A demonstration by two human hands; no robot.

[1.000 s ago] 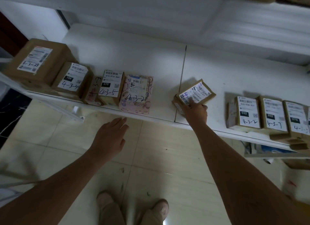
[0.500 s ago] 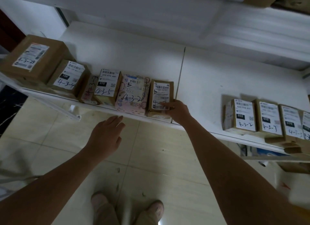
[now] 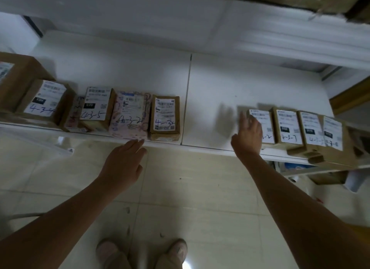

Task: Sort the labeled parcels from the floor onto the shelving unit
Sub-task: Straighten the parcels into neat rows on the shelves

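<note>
Nearest parcel: a small brown carton with a white label ending in "-2" (image 3: 263,118). It stands at the left end of the right-hand row on the shelf (image 3: 210,84), tight against the carton marked 4-3-7 (image 3: 286,126).
Right hand (image 3: 248,135): up at that carton's left face, grip apart, fingers spread and blurred. I cannot tell from here whether they touch the card or hover just beside it.
Left hand (image 3: 123,162): flat, grip apart, holding nothing, just in front of the shelf edge below the pink patterned parcel (image 3: 130,112).
Left row: the short brown parcel (image 3: 164,114) closes it, right beside the pink one and free of both hands. A bare stretch of shelf separates the two rows.
Handling: to my eye these cartons are light, stiff cardboard, fit for one hand. The labels look smooth and a little slippery. Best held across the narrow sides, thumb against fingers, or pushed flat on a side face to slide.
Risk: the right row is packed close, so a shove may carry its neighbours along.
Floor (image 3: 190,188): pale tiles.
</note>
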